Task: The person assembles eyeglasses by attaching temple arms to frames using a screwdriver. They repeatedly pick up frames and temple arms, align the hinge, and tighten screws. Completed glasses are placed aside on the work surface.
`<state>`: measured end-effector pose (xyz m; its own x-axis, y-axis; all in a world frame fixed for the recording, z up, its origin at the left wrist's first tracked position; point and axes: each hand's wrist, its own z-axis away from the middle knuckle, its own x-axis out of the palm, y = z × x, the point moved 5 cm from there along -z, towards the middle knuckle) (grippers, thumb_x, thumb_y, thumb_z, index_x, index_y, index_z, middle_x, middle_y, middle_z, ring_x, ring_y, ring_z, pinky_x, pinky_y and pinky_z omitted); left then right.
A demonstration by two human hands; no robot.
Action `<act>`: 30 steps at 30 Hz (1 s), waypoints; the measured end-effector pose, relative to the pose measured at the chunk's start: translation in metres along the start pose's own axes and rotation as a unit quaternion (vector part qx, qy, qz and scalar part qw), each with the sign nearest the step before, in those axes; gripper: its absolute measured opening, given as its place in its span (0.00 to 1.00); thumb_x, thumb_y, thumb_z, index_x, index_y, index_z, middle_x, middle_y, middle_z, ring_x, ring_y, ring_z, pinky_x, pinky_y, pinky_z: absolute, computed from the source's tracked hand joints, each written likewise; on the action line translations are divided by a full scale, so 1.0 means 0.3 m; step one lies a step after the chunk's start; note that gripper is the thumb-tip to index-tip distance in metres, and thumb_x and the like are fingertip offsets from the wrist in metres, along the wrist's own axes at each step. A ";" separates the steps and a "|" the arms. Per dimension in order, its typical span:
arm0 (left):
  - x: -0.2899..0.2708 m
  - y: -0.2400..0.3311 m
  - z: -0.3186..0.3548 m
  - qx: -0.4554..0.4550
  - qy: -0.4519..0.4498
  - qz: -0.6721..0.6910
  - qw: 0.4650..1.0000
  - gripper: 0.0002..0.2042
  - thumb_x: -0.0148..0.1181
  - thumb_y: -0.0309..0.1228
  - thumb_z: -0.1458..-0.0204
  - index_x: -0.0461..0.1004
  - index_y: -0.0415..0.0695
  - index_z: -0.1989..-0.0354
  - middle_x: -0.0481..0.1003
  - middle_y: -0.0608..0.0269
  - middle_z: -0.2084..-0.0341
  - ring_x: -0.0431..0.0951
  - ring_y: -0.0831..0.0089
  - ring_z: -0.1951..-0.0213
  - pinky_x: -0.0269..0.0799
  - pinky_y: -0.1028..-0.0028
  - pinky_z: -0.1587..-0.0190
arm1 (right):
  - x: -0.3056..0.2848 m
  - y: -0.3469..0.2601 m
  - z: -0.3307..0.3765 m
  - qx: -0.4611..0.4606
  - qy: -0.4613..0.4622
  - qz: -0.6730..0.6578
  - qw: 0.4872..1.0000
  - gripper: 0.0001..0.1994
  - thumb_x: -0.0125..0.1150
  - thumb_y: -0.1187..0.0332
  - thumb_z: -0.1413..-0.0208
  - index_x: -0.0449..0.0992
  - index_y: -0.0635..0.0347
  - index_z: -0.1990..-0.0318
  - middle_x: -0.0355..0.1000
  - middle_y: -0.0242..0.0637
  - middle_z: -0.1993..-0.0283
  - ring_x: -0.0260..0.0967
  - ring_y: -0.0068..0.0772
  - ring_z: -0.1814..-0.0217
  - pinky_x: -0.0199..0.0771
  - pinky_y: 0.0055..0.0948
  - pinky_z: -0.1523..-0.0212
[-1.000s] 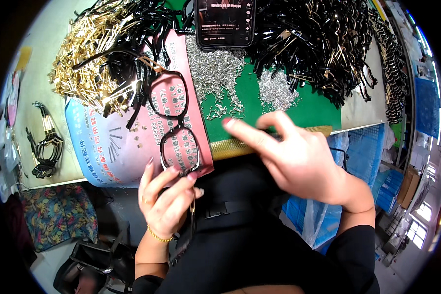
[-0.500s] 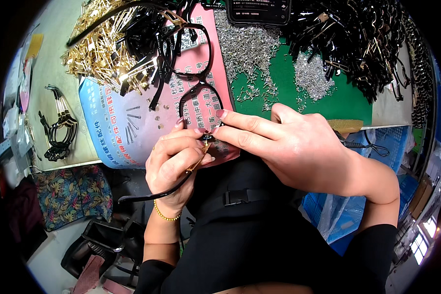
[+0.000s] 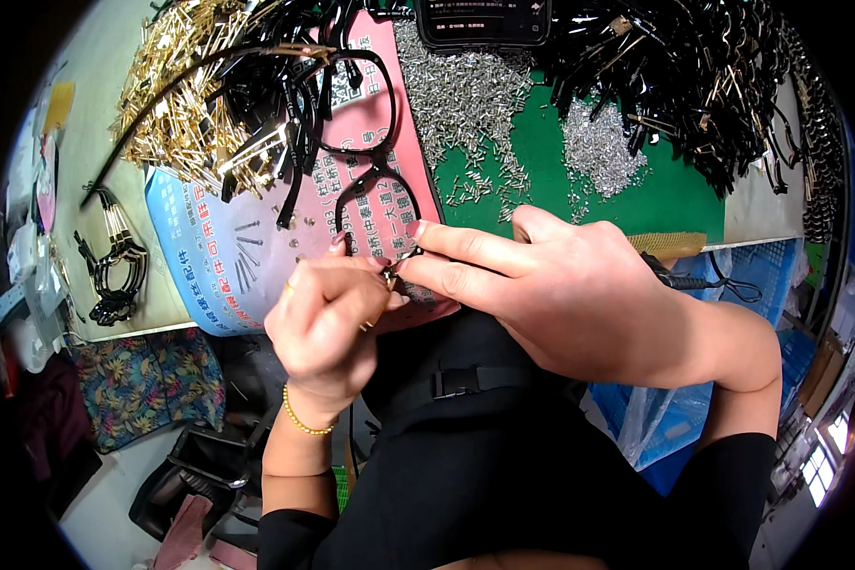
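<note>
A black glasses frame [image 3: 356, 142] lies on a pink and blue printed sheet [image 3: 218, 256] at the table's near edge. My left hand [image 3: 328, 318] pinches the frame's near hinge corner, and a thin temple arm seems to hang from it under the palm. My right hand [image 3: 551, 285] meets it from the right, thumb and forefinger tips closed on the same corner, where a small metal part [image 3: 389, 275] shows between the fingertips.
A green mat [image 3: 655, 190] carries heaps of small silver screws [image 3: 465, 95]. Black temple arms [image 3: 693, 66] pile at the back right, gold temple parts [image 3: 185, 104] at the back left. A dark screen device [image 3: 484, 19] stands at the back. Finished black frames [image 3: 114, 266] lie far left.
The right hand came down from above the table to join the left at the frame's corner. The view has drawn closer to the frame.
</note>
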<state>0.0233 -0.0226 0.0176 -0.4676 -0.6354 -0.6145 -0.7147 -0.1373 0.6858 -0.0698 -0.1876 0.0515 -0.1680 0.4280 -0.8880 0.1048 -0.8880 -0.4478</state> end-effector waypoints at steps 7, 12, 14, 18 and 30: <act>0.001 -0.015 0.014 -0.012 0.020 0.031 0.999 0.14 0.72 0.17 0.60 0.76 0.45 0.66 0.77 0.62 0.72 0.84 0.62 0.66 0.81 0.61 0.57 | 0.002 -0.003 -0.012 0.001 -0.026 -0.006 1.000 0.31 0.65 0.75 0.56 0.74 0.44 0.39 0.72 0.25 0.39 0.74 0.37 0.66 0.77 0.26 0.77; -0.004 -0.002 0.009 -0.037 -0.027 0.038 0.998 0.13 0.66 0.09 0.56 0.76 0.38 0.64 0.79 0.55 0.70 0.83 0.61 0.61 0.77 0.54 0.44 | -0.001 -0.005 -0.012 -0.005 -0.010 -0.010 1.000 0.31 0.65 0.76 0.56 0.74 0.45 0.39 0.73 0.26 0.39 0.74 0.37 0.67 0.77 0.26 0.77; -0.007 0.018 0.002 -0.008 -0.036 0.005 0.999 0.14 0.67 0.10 0.56 0.76 0.39 0.63 0.78 0.55 0.69 0.83 0.61 0.61 0.79 0.56 0.47 | -0.003 -0.007 -0.018 -0.010 -0.017 -0.014 1.000 0.30 0.65 0.75 0.55 0.74 0.45 0.40 0.73 0.26 0.40 0.74 0.36 0.67 0.77 0.26 0.77; -0.001 -0.040 0.030 -0.067 -0.004 0.106 0.992 0.16 0.72 0.11 0.58 0.75 0.41 0.62 0.68 0.58 0.59 0.82 0.63 0.61 0.80 0.62 0.50 | 0.012 -0.007 -0.029 -0.056 0.028 0.084 0.994 0.26 0.66 0.69 0.52 0.76 0.43 0.41 0.74 0.23 0.42 0.72 0.30 0.69 0.73 0.23 0.79; 0.007 -0.010 0.036 -0.015 0.036 -0.010 0.999 0.13 0.75 0.20 0.59 0.79 0.43 0.64 0.73 0.57 0.56 0.81 0.62 0.57 0.79 0.61 0.49 | -0.001 -0.018 -0.006 -0.031 0.120 0.171 0.977 0.19 0.66 0.60 0.47 0.79 0.44 0.46 0.75 0.23 0.46 0.66 0.24 0.72 0.69 0.19 0.77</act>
<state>0.0187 -0.0153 0.0100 -0.4143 -0.6845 -0.5999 -0.7072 -0.1729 0.6856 -0.0687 -0.1827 0.0539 0.1213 0.1409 -0.9826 0.1748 -0.9774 -0.1186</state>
